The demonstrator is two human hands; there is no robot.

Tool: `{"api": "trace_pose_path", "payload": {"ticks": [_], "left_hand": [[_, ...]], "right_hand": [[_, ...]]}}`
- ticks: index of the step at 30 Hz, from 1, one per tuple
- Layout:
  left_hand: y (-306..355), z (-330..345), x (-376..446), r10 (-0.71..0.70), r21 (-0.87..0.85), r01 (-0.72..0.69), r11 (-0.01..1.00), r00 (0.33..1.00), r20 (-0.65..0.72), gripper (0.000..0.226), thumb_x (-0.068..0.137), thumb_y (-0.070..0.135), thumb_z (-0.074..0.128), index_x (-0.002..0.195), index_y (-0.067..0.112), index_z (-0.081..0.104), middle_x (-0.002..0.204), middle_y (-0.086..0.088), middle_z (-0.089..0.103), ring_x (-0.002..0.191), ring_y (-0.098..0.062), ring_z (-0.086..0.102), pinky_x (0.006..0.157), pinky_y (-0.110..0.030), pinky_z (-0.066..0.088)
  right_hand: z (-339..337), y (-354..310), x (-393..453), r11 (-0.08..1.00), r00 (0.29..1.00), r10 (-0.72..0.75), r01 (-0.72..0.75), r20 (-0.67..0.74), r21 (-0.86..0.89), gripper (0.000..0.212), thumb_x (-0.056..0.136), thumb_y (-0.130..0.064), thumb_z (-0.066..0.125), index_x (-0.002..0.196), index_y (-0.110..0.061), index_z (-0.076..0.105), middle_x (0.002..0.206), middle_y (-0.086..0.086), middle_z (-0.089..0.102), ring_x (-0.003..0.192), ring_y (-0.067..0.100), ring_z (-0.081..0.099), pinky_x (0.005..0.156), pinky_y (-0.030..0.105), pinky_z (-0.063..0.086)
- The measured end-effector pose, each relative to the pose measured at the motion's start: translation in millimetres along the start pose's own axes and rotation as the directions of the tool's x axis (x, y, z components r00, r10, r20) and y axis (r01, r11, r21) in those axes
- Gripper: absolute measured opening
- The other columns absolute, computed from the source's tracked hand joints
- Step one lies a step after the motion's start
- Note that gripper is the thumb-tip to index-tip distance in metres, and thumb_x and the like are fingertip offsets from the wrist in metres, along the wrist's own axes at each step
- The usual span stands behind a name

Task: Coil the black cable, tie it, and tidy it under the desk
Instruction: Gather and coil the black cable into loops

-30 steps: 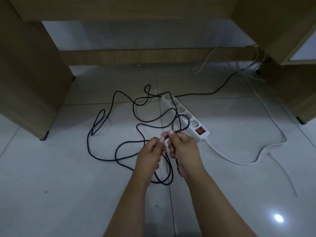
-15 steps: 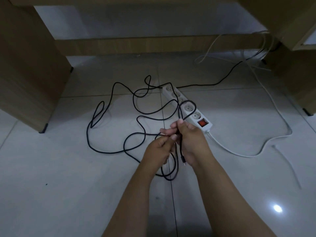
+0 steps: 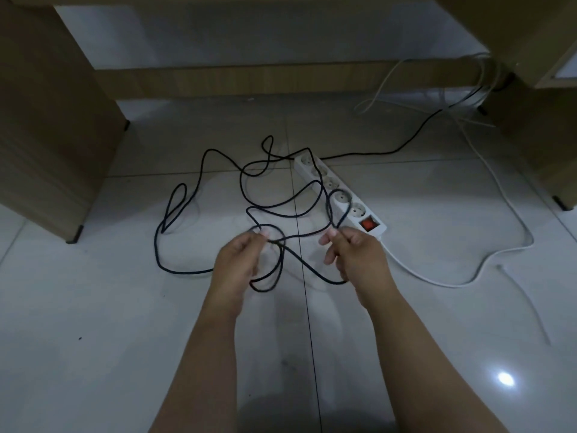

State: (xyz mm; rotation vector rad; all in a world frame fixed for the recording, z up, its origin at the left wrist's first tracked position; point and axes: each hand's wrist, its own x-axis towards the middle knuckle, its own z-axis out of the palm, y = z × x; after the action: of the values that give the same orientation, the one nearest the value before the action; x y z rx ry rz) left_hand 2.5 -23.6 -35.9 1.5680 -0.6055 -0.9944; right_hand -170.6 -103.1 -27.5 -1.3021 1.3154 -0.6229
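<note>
Black cable, thin and limp, sprawls in loose overlapping loops on the white tiled floor between the desk's side panel and the white power strip, which a couple of its loops cross; one run trails off toward the back right under the desk. We hold a span of it off the floor: left hand pinching it at thumb and fingertip, right hand closed on it likewise, other fingers loosely curled, with a slack loop drooping between them. We judge it light, floppy, prone to snagging on itself, so best gathered hand over hand near the pinch points. Room is open toward us; the strip and its white cord crowd the right, the panel edge the left.
</note>
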Motion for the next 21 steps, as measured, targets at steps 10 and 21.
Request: {"api": "trace_pose_path", "payload": {"ticks": [10, 21], "left_hand": [[2, 15, 2, 0.115, 0.056, -0.107, 0.993, 0.979, -0.169, 0.025, 0.098, 0.032, 0.051, 0.077, 0.025, 0.061, 0.067, 0.019, 0.059, 0.056, -0.002, 0.043, 0.064, -0.028, 0.037], [-4, 14, 8, 0.111, 0.021, -0.11, 0.994, 0.953, -0.282, 0.023, 0.096, 0.038, 0.057, 0.094, 0.016, 0.062, 0.061, 0.01, 0.045, 0.054, -0.009, 0.038, 0.055, -0.029, 0.036]], "right_hand": [[26, -21, -15, 0.954, 0.921, 0.058, 0.063, 0.386, -0.293, 0.032, 0.103, -0.023, 0.041, 0.105, -0.014, 0.071, 0.087, 0.008, 0.078, 0.04, -0.011, 0.049, 0.049, 0.008, 0.034], [21, -23, -15, 0.999, 0.905, -0.005, -0.015, 0.426, 0.044, 0.035, 0.103, -0.035, 0.042, 0.082, -0.014, 0.062, 0.052, -0.009, 0.036, 0.048, 0.008, 0.035, 0.054, 0.023, 0.032]]}}
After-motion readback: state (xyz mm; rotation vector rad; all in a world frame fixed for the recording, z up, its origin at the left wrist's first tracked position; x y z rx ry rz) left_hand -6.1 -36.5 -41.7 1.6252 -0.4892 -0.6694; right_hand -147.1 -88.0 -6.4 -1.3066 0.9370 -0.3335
